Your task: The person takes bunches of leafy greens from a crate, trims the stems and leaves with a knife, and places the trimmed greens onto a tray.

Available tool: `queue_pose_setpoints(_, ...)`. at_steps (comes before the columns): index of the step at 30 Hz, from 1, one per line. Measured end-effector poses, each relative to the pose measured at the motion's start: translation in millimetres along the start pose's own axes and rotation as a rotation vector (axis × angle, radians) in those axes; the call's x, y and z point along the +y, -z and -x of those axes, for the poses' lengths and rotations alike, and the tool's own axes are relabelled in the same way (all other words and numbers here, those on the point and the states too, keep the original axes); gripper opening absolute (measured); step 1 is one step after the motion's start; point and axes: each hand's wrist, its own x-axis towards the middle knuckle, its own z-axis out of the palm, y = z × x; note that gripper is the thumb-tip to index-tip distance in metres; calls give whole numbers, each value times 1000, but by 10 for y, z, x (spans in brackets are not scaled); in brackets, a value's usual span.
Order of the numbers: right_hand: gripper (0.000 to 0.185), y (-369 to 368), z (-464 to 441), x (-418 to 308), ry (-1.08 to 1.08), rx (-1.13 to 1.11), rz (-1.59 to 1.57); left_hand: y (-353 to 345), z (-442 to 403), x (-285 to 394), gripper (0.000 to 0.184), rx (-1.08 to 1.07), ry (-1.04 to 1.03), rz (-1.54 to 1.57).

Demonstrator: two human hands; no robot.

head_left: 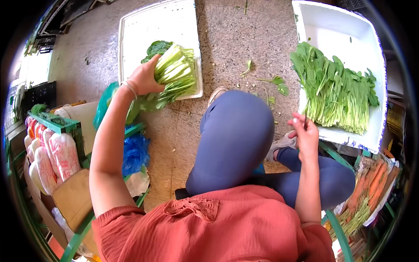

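Observation:
My left hand [146,77] is closed around a bunch of leafy greens [176,70], its pale cut stems facing right. The bunch is over the near right part of a white foam lid [152,28], and a few dark leaves show behind it. My right hand [307,134] is held beside my knee with its fingers pinched together. A thin dark sliver shows at the fingertips, too small to name. Just beyond that hand, a white foam box [336,32] holds a row of leafy greens [336,91], leaves away from me and stems towards me.
Loose leaves [279,83] and bits of stem lie on the stone floor [244,43]. A blue plastic bag [135,150] is at my left, near white-wrapped packages [64,153] in a green-framed rack. Carrots [375,179] are in a crate at right.

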Motion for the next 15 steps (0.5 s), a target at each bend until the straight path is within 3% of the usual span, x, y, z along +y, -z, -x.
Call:
queue_pose_setpoints(2,26,-130,-24,100,-44,-48,23,22,-299,50,76,-227,91,-286)
queue_pose_setpoints(6,27,-288,-90,283,-113,-121,48,-503,-924,-359,79,-416,77,-435)
queue_pose_setpoints(9,27,-312,-146,278,-170,-143,65,-832,-1039,-457,83,-306,23,-534)
queue_pose_setpoints(13,27,-335,-245,125,-196,-178,97,-732,-1101,-405,91,-311,40,-573)
queue_pose_setpoints(14,27,-334,-266,81,-194,-187,107,-657,-1132,-333,106,-415,103,-606)
queue_pose_setpoints(15,27,-336,-285,39,-175,-210,131,-631,-1115,-292,106,-413,114,-599)
